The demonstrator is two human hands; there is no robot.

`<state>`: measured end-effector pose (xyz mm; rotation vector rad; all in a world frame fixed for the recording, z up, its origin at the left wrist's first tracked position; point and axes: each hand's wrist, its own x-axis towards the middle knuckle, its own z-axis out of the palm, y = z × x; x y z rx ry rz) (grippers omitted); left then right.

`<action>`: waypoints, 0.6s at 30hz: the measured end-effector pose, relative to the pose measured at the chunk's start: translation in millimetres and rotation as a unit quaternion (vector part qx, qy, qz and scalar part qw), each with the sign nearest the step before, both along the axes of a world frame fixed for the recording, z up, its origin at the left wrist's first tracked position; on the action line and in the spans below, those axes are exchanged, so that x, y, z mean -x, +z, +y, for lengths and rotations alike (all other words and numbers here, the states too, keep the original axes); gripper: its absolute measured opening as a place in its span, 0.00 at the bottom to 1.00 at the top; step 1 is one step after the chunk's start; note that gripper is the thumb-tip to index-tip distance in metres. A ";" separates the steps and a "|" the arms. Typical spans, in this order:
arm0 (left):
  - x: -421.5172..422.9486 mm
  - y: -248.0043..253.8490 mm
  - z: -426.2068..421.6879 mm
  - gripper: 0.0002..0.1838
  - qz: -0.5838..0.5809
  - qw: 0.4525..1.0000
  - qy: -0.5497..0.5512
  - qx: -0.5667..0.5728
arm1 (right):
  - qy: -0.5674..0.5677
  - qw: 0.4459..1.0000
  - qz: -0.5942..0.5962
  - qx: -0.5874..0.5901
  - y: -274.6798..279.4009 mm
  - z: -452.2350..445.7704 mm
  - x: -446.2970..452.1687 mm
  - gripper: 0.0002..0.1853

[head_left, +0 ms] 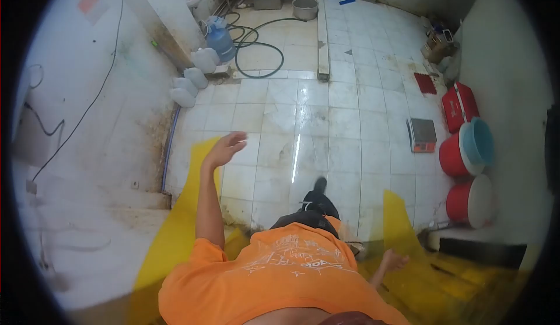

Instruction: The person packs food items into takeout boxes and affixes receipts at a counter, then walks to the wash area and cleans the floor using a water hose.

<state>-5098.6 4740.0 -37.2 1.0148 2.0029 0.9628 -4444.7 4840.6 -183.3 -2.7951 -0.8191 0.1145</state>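
Bright orange T-shirt (274, 272) clothes wearer, its short left sleeve (207, 251) plain. White line-drawn print (296, 256) with lettering spans chest, words too small to read. Dark legwear (308, 220) with small pale detail shows below hem, black shoe (319, 185) at foot. Left hand (224, 148) and right hand (394, 261) both bare.

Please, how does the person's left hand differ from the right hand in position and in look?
The left hand is higher in the picture, ahead of the body; the right hand is lower, beside the body. The left hand's forearm shows almost fully, while the right hand's is partly hidden by the orange shirt. Both look empty, and each appears near a yellow sheet.
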 end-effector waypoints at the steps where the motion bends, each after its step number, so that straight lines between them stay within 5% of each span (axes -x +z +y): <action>1: 10.0 -8.0 38.5 0.23 -0.078 0.996 -0.027 -0.044 | 0.006 1.000 -0.003 -0.001 -23.5 37.7 8.5 0.41; 3: 25.1 -67.2 88.0 0.21 -0.157 0.983 0.080 -0.049 | 0.133 0.982 0.129 0.032 -79.3 117.7 26.3 0.40; 5: 40.5 -182.9 96.2 0.20 -0.009 0.993 0.117 0.033 | 0.176 0.933 0.314 -0.019 -86.5 222.1 120.9 0.33; 6: 37.4 -240.9 85.3 0.24 -0.005 0.986 0.118 0.120 | 0.382 0.908 0.171 0.002 -107.5 285.7 163.2 0.26; 7: 27.1 -324.4 57.9 0.29 0.095 0.950 0.063 0.291 | 0.466 0.857 0.219 -0.026 -125.6 354.3 215.9 0.21; 8: 11.8 -346.3 35.9 0.28 0.091 0.923 0.005 0.375 | 0.497 0.825 0.267 -0.018 -58.7 401.9 301.7 0.19; 11: -5.2 -332.3 10.1 0.26 -0.087 0.881 0.056 0.462 | 0.570 0.662 0.483 -0.062 34.5 530.5 516.4 0.09; 13: 11.5 -324.6 33.5 0.25 -0.159 0.852 0.114 0.486 | 0.616 0.590 0.520 -0.036 86.4 585.4 628.5 0.09; 16: 60.4 -329.4 90.3 0.23 -0.217 0.821 0.149 0.506 | 0.711 0.541 0.448 -0.029 61.8 666.9 740.5 0.10; 18: 116.8 -339.4 142.5 0.22 -0.229 0.819 0.151 0.504 | 0.741 0.569 0.356 -0.016 25.3 702.2 781.1 0.13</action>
